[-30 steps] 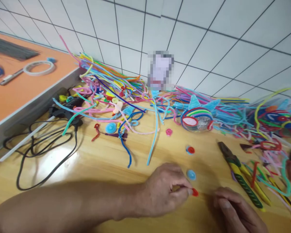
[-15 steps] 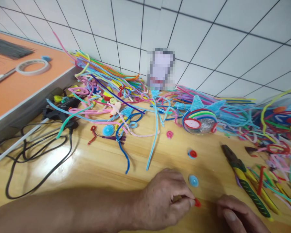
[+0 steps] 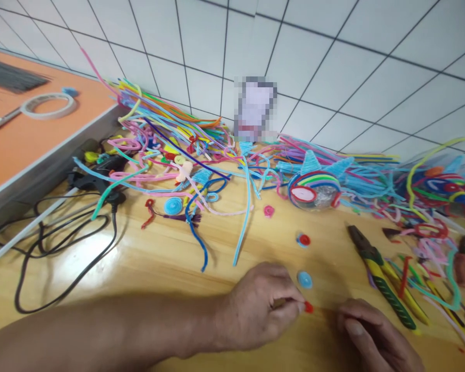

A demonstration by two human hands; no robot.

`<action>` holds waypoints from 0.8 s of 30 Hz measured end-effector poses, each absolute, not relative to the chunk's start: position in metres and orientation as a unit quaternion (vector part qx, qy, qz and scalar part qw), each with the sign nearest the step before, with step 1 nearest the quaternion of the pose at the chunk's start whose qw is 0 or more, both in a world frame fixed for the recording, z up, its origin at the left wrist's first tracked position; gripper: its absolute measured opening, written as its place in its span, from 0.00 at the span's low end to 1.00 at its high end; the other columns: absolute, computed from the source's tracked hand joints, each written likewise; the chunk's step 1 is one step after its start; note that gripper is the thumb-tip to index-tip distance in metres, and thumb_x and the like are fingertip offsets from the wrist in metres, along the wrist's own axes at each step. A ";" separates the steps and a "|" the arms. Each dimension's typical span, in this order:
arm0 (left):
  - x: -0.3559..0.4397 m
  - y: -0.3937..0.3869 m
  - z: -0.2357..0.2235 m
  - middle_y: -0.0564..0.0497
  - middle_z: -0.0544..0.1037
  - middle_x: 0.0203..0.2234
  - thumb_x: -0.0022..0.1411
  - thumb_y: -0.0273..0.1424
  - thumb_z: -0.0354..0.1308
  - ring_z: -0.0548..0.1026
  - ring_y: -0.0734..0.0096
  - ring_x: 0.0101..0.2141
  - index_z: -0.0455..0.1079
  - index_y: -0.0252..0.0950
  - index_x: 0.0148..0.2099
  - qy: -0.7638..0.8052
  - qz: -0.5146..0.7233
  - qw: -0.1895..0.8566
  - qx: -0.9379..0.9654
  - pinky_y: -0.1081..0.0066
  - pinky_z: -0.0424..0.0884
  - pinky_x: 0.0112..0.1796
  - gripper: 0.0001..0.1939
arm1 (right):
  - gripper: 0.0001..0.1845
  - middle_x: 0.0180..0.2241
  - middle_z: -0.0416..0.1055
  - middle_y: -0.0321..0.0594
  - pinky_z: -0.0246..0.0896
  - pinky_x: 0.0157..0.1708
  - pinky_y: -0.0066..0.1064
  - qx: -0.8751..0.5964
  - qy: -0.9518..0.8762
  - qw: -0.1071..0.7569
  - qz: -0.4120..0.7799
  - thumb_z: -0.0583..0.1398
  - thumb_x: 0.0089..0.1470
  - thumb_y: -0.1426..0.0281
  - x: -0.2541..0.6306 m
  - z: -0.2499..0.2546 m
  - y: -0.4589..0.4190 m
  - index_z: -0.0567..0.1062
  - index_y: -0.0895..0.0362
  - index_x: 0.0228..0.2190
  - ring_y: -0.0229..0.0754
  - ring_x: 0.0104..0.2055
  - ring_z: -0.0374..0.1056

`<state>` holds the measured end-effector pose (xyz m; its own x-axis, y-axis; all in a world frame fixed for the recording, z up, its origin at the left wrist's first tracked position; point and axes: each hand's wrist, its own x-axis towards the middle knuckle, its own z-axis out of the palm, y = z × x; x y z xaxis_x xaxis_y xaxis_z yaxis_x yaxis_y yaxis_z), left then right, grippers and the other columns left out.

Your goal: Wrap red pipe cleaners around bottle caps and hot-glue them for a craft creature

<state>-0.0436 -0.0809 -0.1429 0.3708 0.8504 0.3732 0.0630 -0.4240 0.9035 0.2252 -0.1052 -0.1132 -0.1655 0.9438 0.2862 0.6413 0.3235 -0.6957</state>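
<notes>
My left hand (image 3: 261,305) reaches in from the left, thumb and forefinger pinched on a small red pipe-cleaner coil (image 3: 309,308) low over the wooden tabletop. Just beyond those fingertips lies a light-blue coil (image 3: 305,279). Farther back is a small coil in red and blue (image 3: 304,239), and a pink one (image 3: 268,211) sits behind that. To the right of the red coil and apart from it, my right hand (image 3: 375,333) is loosely closed, fingers curled with the thumb beside them. Whatever its fingers might hold is hidden.
Pliers with yellow-green handles (image 3: 387,289) lie at right. Bundled pipe cleaners (image 3: 170,113) line the tiled wall, near a blurred phone (image 3: 254,108) and a striped fish-like ornament (image 3: 313,188). A black cable (image 3: 65,258) loops at left. A tape roll (image 3: 48,106) rests on the orange surface.
The view has shifted slightly, so objects at right sit further left and more tools show there. My left hand keeps its pinch on the red coil; my right hand stays curled.
</notes>
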 end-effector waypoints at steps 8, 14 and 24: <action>-0.055 -0.076 -0.124 0.49 0.85 0.32 0.73 0.27 0.63 0.81 0.71 0.34 0.83 0.35 0.40 0.361 0.428 0.492 0.666 0.72 0.74 0.39 0.08 | 0.10 0.27 0.80 0.37 0.75 0.30 0.33 -0.535 -0.694 0.412 0.249 0.67 0.65 0.59 0.209 -0.120 -0.105 0.81 0.49 0.32 0.42 0.28 0.76; -0.052 -0.074 -0.119 0.49 0.86 0.32 0.70 0.30 0.65 0.80 0.70 0.34 0.83 0.35 0.38 0.386 0.407 0.519 0.645 0.71 0.74 0.38 0.08 | 0.05 0.28 0.81 0.35 0.75 0.33 0.34 -0.544 -0.688 0.413 0.247 0.68 0.62 0.64 0.196 -0.122 -0.106 0.79 0.50 0.34 0.41 0.29 0.75; -0.041 -0.077 -0.117 0.50 0.86 0.31 0.63 0.43 0.72 0.79 0.69 0.33 0.84 0.36 0.37 0.431 0.389 0.582 0.569 0.69 0.74 0.39 0.14 | 0.06 0.36 0.83 0.36 0.73 0.36 0.32 -0.441 -0.792 0.410 0.098 0.68 0.67 0.70 0.185 -0.123 -0.108 0.78 0.49 0.44 0.40 0.33 0.78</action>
<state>-0.0412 -0.0770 -0.1165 0.3249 0.9439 -0.0594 0.0382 0.0497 0.9980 0.1854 -0.1080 -0.1230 -0.2744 0.7795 0.5631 0.6195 0.5912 -0.5165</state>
